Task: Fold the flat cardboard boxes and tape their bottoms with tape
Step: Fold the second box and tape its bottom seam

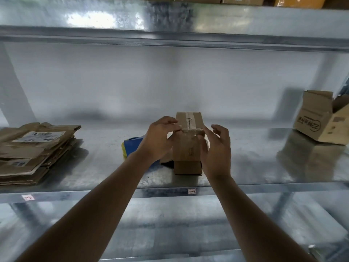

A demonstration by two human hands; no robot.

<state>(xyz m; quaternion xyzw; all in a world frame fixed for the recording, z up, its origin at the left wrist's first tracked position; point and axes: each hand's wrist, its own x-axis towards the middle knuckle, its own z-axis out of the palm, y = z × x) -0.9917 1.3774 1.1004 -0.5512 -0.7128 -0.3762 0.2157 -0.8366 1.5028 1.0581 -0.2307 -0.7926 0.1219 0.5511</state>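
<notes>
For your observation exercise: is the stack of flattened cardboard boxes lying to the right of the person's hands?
No, the stack of flattened cardboard boxes lies on the shelf to the left of both hands, which are on the small box.

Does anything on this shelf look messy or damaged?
Yes. The open box at the far right sits tilted with ragged, bent flaps. The flattened cardboard stack on the left is uneven, with worn edges and old labels. The small box between the hands looks reused, with old tape.
</notes>
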